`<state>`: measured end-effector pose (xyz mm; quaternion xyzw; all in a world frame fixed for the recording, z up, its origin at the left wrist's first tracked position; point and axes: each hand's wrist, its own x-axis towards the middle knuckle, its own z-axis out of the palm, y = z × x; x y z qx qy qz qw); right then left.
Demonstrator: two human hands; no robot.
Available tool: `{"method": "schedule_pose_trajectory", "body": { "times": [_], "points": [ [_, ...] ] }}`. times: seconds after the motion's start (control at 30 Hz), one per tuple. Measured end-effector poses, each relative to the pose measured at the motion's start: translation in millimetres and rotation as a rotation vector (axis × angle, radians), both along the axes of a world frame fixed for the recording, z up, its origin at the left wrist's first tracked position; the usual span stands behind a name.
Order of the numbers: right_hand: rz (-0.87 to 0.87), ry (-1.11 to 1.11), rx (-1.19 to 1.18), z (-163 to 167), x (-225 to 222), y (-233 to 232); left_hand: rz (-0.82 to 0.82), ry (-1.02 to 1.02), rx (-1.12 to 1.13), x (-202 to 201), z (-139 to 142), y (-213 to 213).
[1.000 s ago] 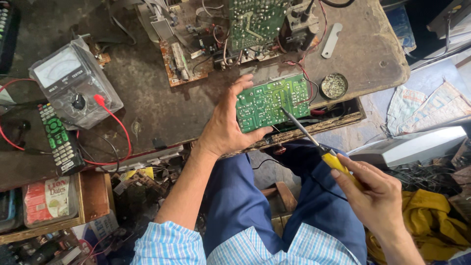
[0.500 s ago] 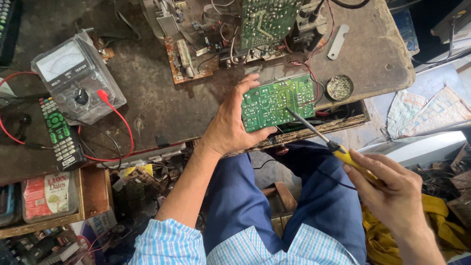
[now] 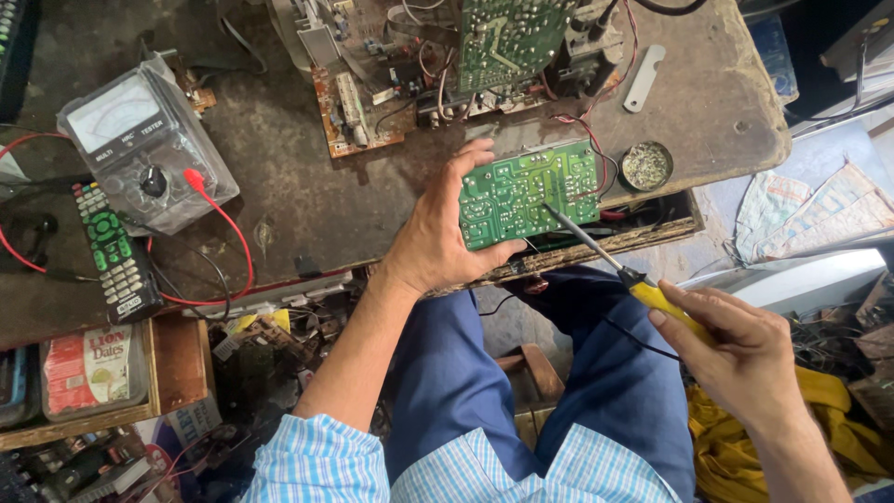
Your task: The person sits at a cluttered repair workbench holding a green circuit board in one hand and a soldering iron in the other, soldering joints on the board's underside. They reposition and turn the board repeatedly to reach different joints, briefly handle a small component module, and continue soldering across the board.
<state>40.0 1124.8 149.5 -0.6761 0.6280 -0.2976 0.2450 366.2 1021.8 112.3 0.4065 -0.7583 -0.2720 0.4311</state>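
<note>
Green circuit board (image 3: 526, 194): lay at the near edge of the workbench (image 3: 307, 177), gripped by the left hand (image 3: 442, 233). Soldering iron (image 3: 626, 272): tip on the board's lower right, yellow handle clasped in the right hand (image 3: 736, 349). Round tin (image 3: 646, 165) just right of the board; analogue meter (image 3: 140, 149) and remote control (image 3: 114, 250) well left.

Grey analog multimeter (image 3: 140, 149) with red lead, black remote control (image 3: 112, 251) beside it, round tin (image 3: 646, 165) farther right

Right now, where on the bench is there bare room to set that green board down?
Bare wood lies between the multimeter and the left hand, and right of the solder tin. The top middle is crowded with the open chassis.
</note>
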Motion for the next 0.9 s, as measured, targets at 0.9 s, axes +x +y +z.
{"method": "schedule_pose_trajectory", "body": {
  "times": [0.9],
  "points": [
    [-0.081, 0.012, -0.102, 7.1, 7.4, 66.7, -0.012, -0.027, -0.034, -2.2, -4.2, 45.8]
  ]
}}
